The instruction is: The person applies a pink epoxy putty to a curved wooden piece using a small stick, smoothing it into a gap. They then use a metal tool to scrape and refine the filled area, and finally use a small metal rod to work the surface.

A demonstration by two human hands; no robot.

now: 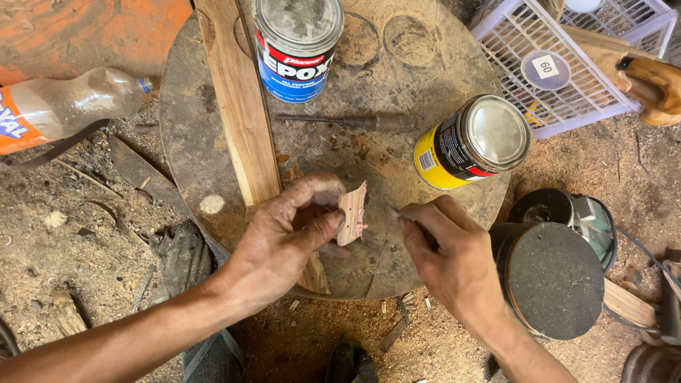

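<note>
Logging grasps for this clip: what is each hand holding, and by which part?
Left hand pinches a small wood piece by its lower edge. Right hand fingers grip a thin stick near its tip.

Dirt floor (pixel 64 248) strewn with sawdust and wood scraps, under even daylight

A woodworking workshop: sawdust-strewn dirt floor (pixel 85 241), round wooden worktable (pixel 191 142), glue cans (pixel 298 42), disc sander (pixel 553 276).
</note>
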